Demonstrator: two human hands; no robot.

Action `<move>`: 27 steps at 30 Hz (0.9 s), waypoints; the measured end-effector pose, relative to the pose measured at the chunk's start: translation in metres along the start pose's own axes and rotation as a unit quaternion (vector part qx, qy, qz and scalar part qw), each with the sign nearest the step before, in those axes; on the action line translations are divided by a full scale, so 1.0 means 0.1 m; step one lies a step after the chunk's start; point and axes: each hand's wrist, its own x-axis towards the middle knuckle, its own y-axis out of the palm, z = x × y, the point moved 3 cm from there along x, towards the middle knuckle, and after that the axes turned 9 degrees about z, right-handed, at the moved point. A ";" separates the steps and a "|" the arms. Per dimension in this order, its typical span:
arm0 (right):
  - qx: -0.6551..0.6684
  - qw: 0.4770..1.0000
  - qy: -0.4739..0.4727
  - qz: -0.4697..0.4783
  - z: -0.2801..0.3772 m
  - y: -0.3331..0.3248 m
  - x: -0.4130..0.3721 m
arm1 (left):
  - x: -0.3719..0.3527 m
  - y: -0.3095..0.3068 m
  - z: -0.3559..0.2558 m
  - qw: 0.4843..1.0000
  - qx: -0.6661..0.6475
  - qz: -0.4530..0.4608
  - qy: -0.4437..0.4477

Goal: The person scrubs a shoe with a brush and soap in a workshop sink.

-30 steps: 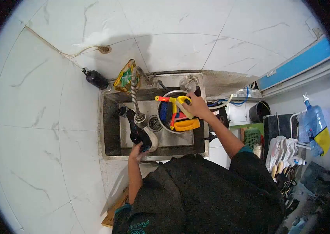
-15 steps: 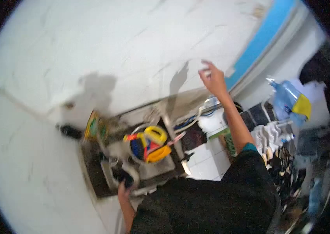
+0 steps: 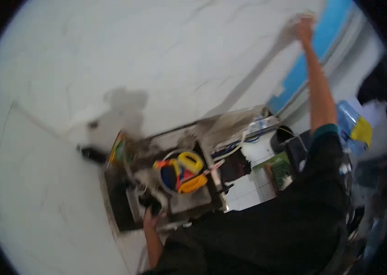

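Note:
My right hand (image 3: 305, 31) is raised high against the white wall, its fingers at a small wall fitting (image 3: 308, 16) beside a blue strip. Blur hides how the fingers are set. Low in the view, my left hand (image 3: 150, 218) is at the near edge of the sink (image 3: 186, 201), its fingers closed around the edge of a dark object (image 3: 150, 200) with a pale, curved shape beside it. What the dark object is cannot be made out. To its right, a round container holds yellow, red and blue items (image 3: 186, 172).
A black bottle-like object (image 3: 93, 155) and a colourful packet (image 3: 116, 149) stand left of the sink. Hoses (image 3: 237, 146), a green crate (image 3: 279, 172) and a dark cloth (image 3: 234, 167) lie right of it. A blue water jug (image 3: 351, 123) stands further right.
My right hand has moved up and right along the wall to the fitting. The whole view has shifted slightly and looks dimmer. My left hand stays at the dark object.

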 end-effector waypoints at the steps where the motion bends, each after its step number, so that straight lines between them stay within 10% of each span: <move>1: -0.006 1.000 -0.015 -0.014 -0.14 0.09 0.18 | 0.04 -0.04 0.01 0.975 0.185 0.110 0.064; 2: -0.006 0.999 -0.030 -0.034 -0.29 0.19 0.35 | -0.21 0.44 -0.13 0.997 0.076 -0.002 -0.009; 9: -0.013 0.998 -0.004 -0.063 -0.42 0.22 0.57 | -0.28 0.79 -0.28 0.997 0.079 0.019 -0.012; 12: -0.035 0.961 -0.217 -0.165 0.44 -0.18 -0.81 | -0.11 0.48 -0.19 0.998 0.064 0.019 -0.003; 14: 0.355 0.912 -0.205 -0.030 1.31 -0.27 -2.12 | -0.11 0.48 -0.18 0.999 0.043 -0.002 0.006; 16: 0.425 0.862 -0.135 0.239 1.77 -0.18 -3.40 | -0.29 0.66 -0.23 1.000 0.019 -0.002 0.020; 18: 0.511 0.622 0.022 0.593 2.15 0.13 -4.58 | -0.23 0.49 -0.17 1.000 0.009 0.009 0.020; 20: 0.462 0.486 -0.014 0.742 2.37 0.46 -5.79 | -0.31 0.54 -0.18 1.000 -0.011 0.016 0.021; 21: 0.353 0.540 -0.164 0.747 2.49 0.51 -6.19 | -0.34 0.61 -0.22 0.999 -0.035 0.012 0.018; 24: 0.361 0.508 -0.032 0.782 2.51 0.78 -7.22 | -0.50 0.63 -0.24 0.995 -0.095 -0.004 0.011; 27: 0.386 0.661 0.008 0.644 2.38 1.14 -7.97 | -0.31 0.24 -0.17 0.992 -0.124 0.027 0.014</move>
